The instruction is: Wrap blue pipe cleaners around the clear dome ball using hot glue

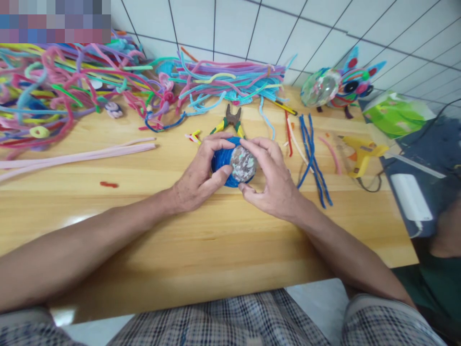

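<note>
While a white tiled wall [237, 29] backs the wooden tabletop [201, 250], the left hand [203, 174] and right hand [273, 179], both half curled, hold a blue-wrapped ball [243, 164] between them, near the pliers [234, 118].

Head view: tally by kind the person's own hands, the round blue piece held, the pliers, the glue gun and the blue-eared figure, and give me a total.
Own hands: 2 (left hand, right hand)
Round blue piece, held between them: 1
Pliers: 1 pair
Glue gun: 1
Blue-eared figure: 1
Total: 6
</note>
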### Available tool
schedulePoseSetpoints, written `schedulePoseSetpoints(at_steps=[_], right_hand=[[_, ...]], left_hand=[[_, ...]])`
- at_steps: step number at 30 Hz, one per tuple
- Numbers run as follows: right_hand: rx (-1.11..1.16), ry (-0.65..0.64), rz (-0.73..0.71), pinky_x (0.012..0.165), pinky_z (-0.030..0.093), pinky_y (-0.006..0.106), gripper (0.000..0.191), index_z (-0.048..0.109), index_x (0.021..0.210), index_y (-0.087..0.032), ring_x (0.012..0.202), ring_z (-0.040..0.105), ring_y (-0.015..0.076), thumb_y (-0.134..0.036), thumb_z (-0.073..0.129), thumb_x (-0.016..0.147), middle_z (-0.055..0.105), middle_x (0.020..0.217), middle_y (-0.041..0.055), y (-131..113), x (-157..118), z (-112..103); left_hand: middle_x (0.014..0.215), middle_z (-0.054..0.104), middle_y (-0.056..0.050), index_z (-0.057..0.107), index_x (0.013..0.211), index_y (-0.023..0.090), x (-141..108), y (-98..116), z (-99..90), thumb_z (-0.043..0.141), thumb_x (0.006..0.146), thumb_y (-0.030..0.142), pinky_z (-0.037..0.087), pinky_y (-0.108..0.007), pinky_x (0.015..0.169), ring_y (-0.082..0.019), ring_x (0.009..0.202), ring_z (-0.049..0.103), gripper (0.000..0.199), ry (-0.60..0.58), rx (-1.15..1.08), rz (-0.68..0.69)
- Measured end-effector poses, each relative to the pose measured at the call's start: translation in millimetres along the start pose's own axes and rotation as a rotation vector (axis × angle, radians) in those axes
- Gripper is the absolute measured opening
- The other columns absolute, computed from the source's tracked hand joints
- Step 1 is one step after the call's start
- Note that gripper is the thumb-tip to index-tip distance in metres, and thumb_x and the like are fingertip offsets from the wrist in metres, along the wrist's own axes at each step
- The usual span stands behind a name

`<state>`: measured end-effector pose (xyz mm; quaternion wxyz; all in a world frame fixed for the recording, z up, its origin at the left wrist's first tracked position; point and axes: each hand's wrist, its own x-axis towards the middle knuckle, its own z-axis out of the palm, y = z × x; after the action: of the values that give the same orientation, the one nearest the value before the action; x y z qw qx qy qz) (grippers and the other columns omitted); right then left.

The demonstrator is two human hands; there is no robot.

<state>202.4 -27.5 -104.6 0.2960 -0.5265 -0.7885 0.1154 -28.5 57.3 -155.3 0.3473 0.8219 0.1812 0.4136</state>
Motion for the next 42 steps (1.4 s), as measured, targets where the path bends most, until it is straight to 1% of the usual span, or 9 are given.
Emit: schedulePoseSetpoints(at_steps=[7, 11, 20, 23, 26, 29, 32, 37, 42], right_hand=[[-0.002, 0.017, -0.022, 0.132, 0.048, 0.069, 0.092, 0.045, 0.17, -0.032, 0.156, 0.054, 0.0408, -0.021, 0.074, 0.084, 0.056, 0.162, 0.016, 1.6, -0.4, 1.2], [0.007, 0.002, 0.003, 0.132, 0.047, 0.069, 0.092, 0.045, 0.17, -0.033, 0.156, 0.053, 0.0412, -0.023, 0.076, 0.084, 0.055, 0.163, 0.0147, 1.3, -0.4, 0.9], [-0.003, 0.012, 0.005, 0.132, 0.047, 0.07, 0.089, 0.045, 0.169, -0.032, 0.155, 0.055, 0.0414, -0.023, 0.076, 0.086, 0.056, 0.162, 0.016, 0.1, -1.1, 2.1], [-0.008, 0.015, -0.001, 0.131, 0.048, 0.07, 0.087, 0.046, 0.168, -0.031, 0.155, 0.055, 0.0412, -0.023, 0.075, 0.087, 0.055, 0.162, 0.017, -1.3, -1.3, 1.6], [-0.012, 0.015, 0.008, 0.131, 0.049, 0.07, 0.086, 0.047, 0.168, -0.031, 0.155, 0.055, 0.0415, -0.023, 0.076, 0.087, 0.056, 0.162, 0.0168, -2.7, -1.4, 1.6], [-0.007, 0.009, 0.023, 0.131, 0.049, 0.071, 0.089, 0.047, 0.168, -0.034, 0.154, 0.055, 0.042, -0.022, 0.078, 0.086, 0.056, 0.162, 0.0154, -3.5, -1.7, 1.9], [-0.01, 0.02, 0.0, 0.13, 0.051, 0.07, 0.087, 0.047, 0.168, -0.032, 0.153, 0.056, 0.0413, -0.023, 0.077, 0.087, 0.056, 0.161, 0.016, -3.4, -2.4, 2.5], [-0.051, 0.064, -0.057, 0.128, 0.052, 0.069, 0.093, 0.04, 0.172, -0.028, 0.153, 0.056, 0.0406, -0.021, 0.076, 0.087, 0.057, 0.16, 0.0183, -2.7, -4.2, 5.4], [-0.057, 0.067, -0.067, 0.126, 0.054, 0.07, 0.099, 0.031, 0.175, -0.027, 0.153, 0.056, 0.0421, -0.024, 0.077, 0.087, 0.057, 0.162, 0.0195, 0.5, -5.8, 7.1]], left_hand=[[0.165, 0.053, -0.015, 0.047, 0.154, 0.032, 0.5, 0.7, -0.3, 0.058, 0.117, 0.049, 0.045, -0.06, 0.136, -0.032, 0.16, 0.049, 0.042, 0.0, -0.016, 0.001], [0.165, 0.054, -0.016, 0.048, 0.154, 0.031, 0.4, 1.0, -0.2, 0.058, 0.117, 0.05, 0.047, -0.062, 0.135, -0.034, 0.159, 0.051, 0.043, -0.002, -0.011, -0.006], [0.163, 0.055, -0.015, 0.049, 0.154, 0.031, 0.9, 0.0, -0.3, 0.059, 0.117, 0.052, 0.046, -0.06, 0.136, -0.032, 0.159, 0.05, 0.044, -0.007, -0.033, -0.009], [0.164, 0.055, -0.014, 0.05, 0.153, 0.031, 0.9, 0.3, -1.1, 0.057, 0.117, 0.051, 0.046, -0.061, 0.136, -0.033, 0.159, 0.05, 0.042, -0.011, -0.062, -0.022], [0.164, 0.054, -0.013, 0.052, 0.152, 0.032, 0.3, -0.3, -1.2, 0.054, 0.118, 0.05, 0.046, -0.059, 0.136, -0.031, 0.16, 0.049, 0.039, -0.011, -0.107, -0.04], [0.161, 0.055, -0.013, 0.054, 0.151, 0.033, 0.2, -0.8, -1.4, 0.057, 0.118, 0.051, 0.046, -0.057, 0.136, -0.03, 0.157, 0.05, 0.038, -0.003, -0.119, -0.048], [0.159, 0.056, -0.013, 0.054, 0.152, 0.034, 1.5, 0.0, -2.2, 0.058, 0.117, 0.052, 0.047, -0.058, 0.135, -0.03, 0.155, 0.052, 0.039, -0.003, -0.097, -0.032], [0.156, 0.058, -0.013, 0.054, 0.152, 0.031, 3.0, 3.2, -2.6, 0.057, 0.118, 0.047, 0.05, -0.056, 0.131, -0.031, 0.149, 0.055, 0.038, -0.003, -0.04, 0.004], [0.155, 0.057, -0.015, 0.048, 0.156, 0.026, 1.3, 6.9, -2.4, 0.054, 0.119, 0.046, 0.052, -0.051, 0.129, -0.03, 0.148, 0.057, 0.043, 0.0, -0.016, -0.029]])
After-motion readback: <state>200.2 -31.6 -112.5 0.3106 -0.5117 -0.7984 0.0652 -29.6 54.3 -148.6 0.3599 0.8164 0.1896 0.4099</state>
